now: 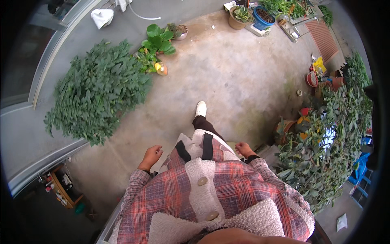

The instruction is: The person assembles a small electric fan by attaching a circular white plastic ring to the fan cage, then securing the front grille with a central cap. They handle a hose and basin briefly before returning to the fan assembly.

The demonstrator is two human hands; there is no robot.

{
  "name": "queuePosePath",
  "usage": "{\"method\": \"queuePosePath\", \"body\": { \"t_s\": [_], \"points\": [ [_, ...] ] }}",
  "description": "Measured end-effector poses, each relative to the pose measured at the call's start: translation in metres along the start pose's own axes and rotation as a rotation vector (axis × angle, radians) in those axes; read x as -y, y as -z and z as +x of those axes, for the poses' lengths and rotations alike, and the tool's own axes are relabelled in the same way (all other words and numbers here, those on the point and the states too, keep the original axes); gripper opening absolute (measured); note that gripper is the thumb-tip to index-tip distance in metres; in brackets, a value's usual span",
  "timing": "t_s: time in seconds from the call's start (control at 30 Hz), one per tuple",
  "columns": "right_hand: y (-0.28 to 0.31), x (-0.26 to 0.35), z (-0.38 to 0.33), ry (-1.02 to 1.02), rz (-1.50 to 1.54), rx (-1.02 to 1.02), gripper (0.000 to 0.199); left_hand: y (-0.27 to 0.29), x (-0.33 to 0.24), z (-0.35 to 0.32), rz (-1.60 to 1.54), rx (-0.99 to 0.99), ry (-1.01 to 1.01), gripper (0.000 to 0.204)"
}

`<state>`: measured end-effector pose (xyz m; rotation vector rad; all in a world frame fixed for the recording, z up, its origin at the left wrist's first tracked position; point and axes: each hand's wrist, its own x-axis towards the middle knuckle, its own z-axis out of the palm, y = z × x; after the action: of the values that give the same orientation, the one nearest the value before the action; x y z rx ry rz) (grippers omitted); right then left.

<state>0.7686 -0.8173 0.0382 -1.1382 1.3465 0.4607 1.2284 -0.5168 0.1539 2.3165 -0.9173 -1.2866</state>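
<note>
My left hand [152, 155] hangs beside the left hem of my plaid jacket [162, 191]. Its fingers are loosely bent and a little apart, with nothing seen in them. On the other side, my right hand [244, 150] hangs near the right hem, its fingers half curled and no held thing visible. Between the hands are the jacket's pale fleece trim and two black strips [207, 147]. One white shoe [201, 109] shows ahead on the concrete floor [215, 65]; the other foot is hidden.
A large leafy bush [99, 91] spreads at the left, with smaller potted plants [157, 39] beyond it. Dense foliage [321, 158] and pots line the right. Far ahead stand a tan pot [237, 19] and a blue pot [262, 20]. A wooden drawer-like box [61, 189] is at lower left.
</note>
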Motion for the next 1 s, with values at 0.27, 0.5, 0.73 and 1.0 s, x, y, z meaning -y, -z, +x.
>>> {"method": "queuePosePath", "body": {
  "t_s": [0.27, 0.5, 0.73, 1.0],
  "points": [
    [0.046, 0.156, 0.026, -0.045, -0.121, 0.579, 0.031, 0.031, -0.052, 0.099, 0.008, 0.207, 0.043, 0.046],
    [0.060, 0.197, 0.061, -0.101, -0.229, 0.455, 0.034, 0.060, -0.072, 0.179, -0.027, 0.271, -0.051, 0.044],
    [0.086, 0.278, 0.077, 0.068, -0.263, 0.295, 0.029, 0.108, -0.100, 0.301, 0.105, 0.340, -0.162, 0.047],
    [0.115, 0.392, 0.126, -0.075, 0.038, -0.015, 0.024, 0.144, -0.113, 0.404, 0.209, 0.490, -0.118, 0.045]
  ]
}}
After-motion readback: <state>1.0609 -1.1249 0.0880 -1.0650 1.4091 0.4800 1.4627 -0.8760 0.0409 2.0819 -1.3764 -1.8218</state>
